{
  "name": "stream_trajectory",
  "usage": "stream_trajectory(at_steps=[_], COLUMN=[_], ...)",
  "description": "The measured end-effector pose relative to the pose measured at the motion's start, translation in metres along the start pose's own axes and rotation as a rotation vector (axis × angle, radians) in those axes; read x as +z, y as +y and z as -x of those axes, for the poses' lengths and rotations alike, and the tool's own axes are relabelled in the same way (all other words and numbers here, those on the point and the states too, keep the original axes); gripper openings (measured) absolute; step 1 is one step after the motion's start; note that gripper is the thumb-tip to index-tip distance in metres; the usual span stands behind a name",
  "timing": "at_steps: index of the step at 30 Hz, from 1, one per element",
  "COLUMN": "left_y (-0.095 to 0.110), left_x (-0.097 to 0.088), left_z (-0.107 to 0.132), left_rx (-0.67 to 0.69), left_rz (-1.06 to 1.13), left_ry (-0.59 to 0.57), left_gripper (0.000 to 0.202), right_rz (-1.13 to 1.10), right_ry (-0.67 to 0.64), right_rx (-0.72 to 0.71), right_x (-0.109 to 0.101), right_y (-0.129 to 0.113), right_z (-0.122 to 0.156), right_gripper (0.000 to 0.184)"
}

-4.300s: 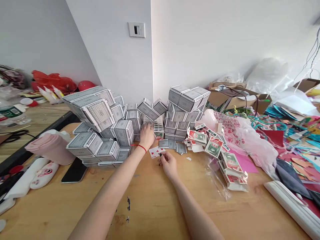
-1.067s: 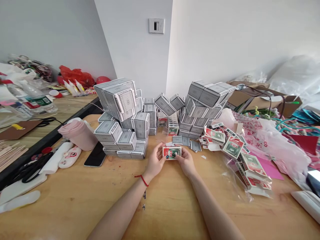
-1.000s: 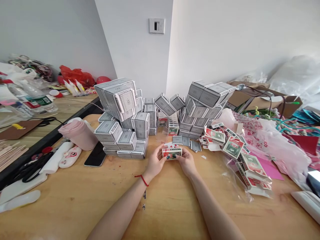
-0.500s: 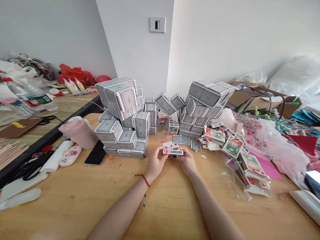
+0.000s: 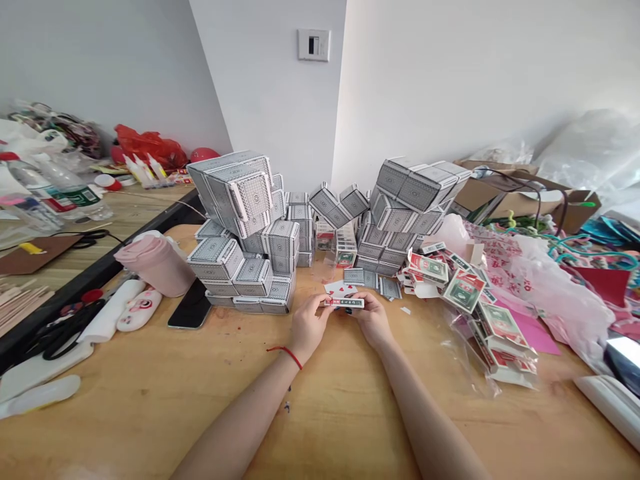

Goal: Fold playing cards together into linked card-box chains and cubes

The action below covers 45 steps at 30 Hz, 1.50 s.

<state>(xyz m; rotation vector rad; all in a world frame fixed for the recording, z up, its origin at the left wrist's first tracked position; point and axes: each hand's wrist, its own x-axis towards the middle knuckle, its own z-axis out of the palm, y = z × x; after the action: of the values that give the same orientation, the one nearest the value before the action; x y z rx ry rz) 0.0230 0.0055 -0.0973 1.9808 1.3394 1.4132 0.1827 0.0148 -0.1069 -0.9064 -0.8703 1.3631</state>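
Both my hands grip a small red, green and white card box [image 5: 344,303] just above the wooden table [image 5: 150,400]. My left hand [image 5: 307,323], with a red string at the wrist, pinches its left end. My right hand [image 5: 371,320] pinches the right end. The box is tipped so only its narrow edge shows. A playing card with red pips [image 5: 336,289] lies on the table just behind the box. Beyond it rise stacks of grey patterned card decks [image 5: 240,227], with more decks [image 5: 415,193] to the right.
A heap of red and green card boxes [image 5: 470,300] in clear wrap lies at right, beside pink plastic bags [image 5: 540,280]. A black phone [image 5: 189,308], a pink roll [image 5: 153,263] and scissors [image 5: 60,330] lie at left. Cardboard boxes [image 5: 520,193] stand at the back right.
My hands left the loose cards by the stacks, picked up the card box and have tipped it from face-up to edge-on. The view shifted slightly.
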Motion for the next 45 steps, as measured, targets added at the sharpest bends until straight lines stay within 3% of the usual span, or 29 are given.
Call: stream_trajectory(at_steps=[11,19,45], left_y=[0.002,-0.002,0.012], left_x=[-0.002,-0.001,-0.008], left_z=[0.0,0.001,-0.002], left_rx=[0.049,0.069,0.167], left_rz=[-0.032,-0.101,-0.297], left_ry=[-0.025,-0.02,-0.096], left_gripper=[0.004,0.015,0.003], right_rz=[0.0,0.015,-0.001], right_ry=[-0.014,-0.006,-0.031], right_rx=[-0.012,-0.012,-0.012], right_x=[0.001,0.002,-0.004], right_y=[-0.002,-0.004,0.002], right_z=[0.001,0.002,0.0], right_gripper=[0.022,0.022,0.025])
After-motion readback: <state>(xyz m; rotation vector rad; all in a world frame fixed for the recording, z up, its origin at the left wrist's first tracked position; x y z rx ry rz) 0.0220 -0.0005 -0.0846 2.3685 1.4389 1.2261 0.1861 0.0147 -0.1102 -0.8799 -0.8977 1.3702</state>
